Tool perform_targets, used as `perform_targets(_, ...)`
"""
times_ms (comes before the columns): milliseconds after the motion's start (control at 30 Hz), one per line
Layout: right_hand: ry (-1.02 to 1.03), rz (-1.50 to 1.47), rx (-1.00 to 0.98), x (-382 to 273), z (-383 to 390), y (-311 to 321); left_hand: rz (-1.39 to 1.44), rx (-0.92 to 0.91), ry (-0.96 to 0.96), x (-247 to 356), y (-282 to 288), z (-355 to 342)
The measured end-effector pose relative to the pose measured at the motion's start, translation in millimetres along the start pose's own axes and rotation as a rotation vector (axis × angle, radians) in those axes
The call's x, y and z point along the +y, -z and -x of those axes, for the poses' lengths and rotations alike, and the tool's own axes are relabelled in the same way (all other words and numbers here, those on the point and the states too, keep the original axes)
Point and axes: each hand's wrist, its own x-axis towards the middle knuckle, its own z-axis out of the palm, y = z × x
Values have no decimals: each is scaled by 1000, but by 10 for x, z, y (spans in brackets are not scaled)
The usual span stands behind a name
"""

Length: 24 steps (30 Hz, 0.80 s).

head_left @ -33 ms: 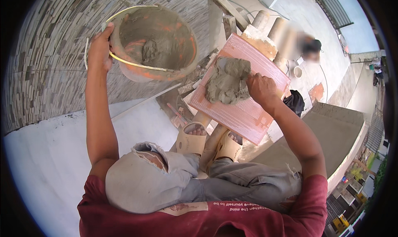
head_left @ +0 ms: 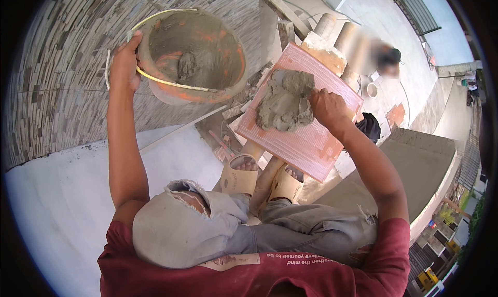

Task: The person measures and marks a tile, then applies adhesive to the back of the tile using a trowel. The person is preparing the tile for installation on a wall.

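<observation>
My left hand point(head_left: 124, 63) grips the rim of a mortar-coated bucket point(head_left: 226, 73), orange in patches, with its mouth tipped toward me. A clump of mortar clings inside it. A pale yellow bail handle point(head_left: 176, 83) crosses the bucket's near side. Wet grey mortar point(head_left: 282, 107) is heaped on a reddish ribbed tile point(head_left: 316, 147), which lies slanted beyond my feet. My right hand point(head_left: 329, 107) is closed at the heap's right edge on what looks like a trowel; mortar and fingers hide most of it.
My sandalled feet point(head_left: 240, 175) rest on round poles point(head_left: 268, 176) high above the ground. A striped stone-clad wall point(head_left: 62, 89) stands left, a white surface point(head_left: 67, 193) below it. To the right is a grey cement ledge point(head_left: 410, 167). A small pail point(head_left: 372, 90) stands on the floor below.
</observation>
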Motion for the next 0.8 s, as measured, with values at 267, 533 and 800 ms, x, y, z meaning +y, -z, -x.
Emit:
perform_targets(267,90,-35,-189,741,18,509,-25,-2,3,-84,38,-103)
perform_targets(533,362,164,207,1217,-263,-90,-35,16,20,-75,0,-37)
perform_targets(800,121,-9,198,1072,-460,52,-98,18,18,-104,49,-59)
